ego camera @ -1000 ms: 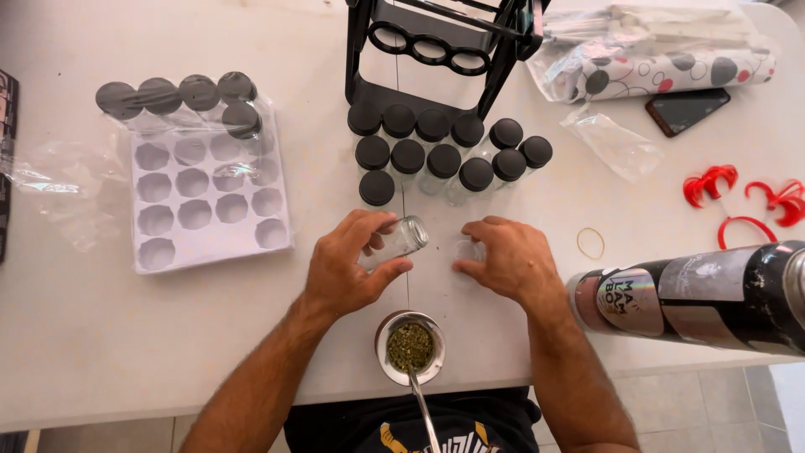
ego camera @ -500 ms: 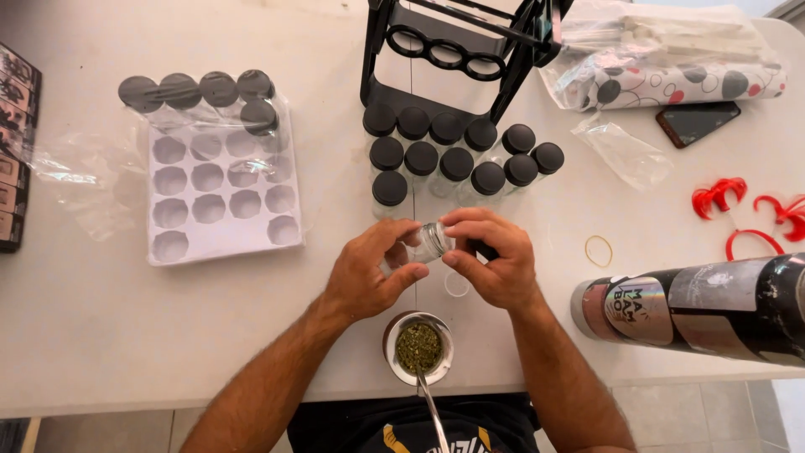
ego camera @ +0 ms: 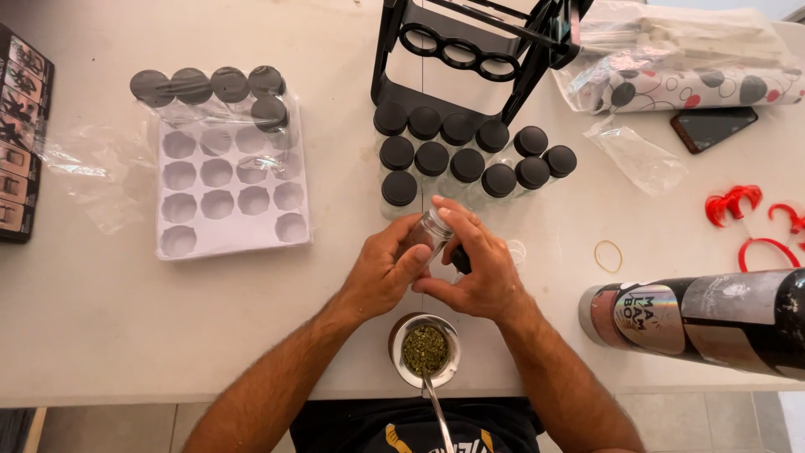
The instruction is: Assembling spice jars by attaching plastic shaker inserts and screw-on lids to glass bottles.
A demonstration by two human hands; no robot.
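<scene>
My left hand (ego camera: 381,273) grips a small clear glass jar (ego camera: 428,231), tilted with its mouth toward the upper right. My right hand (ego camera: 478,264) meets the jar's mouth and holds a black lid (ego camera: 460,260), mostly hidden under its fingers. Both hands hover over the white table (ego camera: 101,327), just in front of a cluster of black-lidded glass jars (ego camera: 466,156). A metal cup of green herb (ego camera: 425,350) with a metal straw stands at the table's near edge, below my hands.
A white foam tray (ego camera: 226,189) with round wells and several lidded jars lies left. A black wire rack (ego camera: 470,50) stands behind the jars. A large cylinder flask (ego camera: 696,319) lies right, near a rubber band (ego camera: 608,256), red clips (ego camera: 734,201), phone (ego camera: 713,127), plastic bags.
My hands came together from flat on the table, lifting the jar. The right hand now holds a black lid at the jar's mouth.
</scene>
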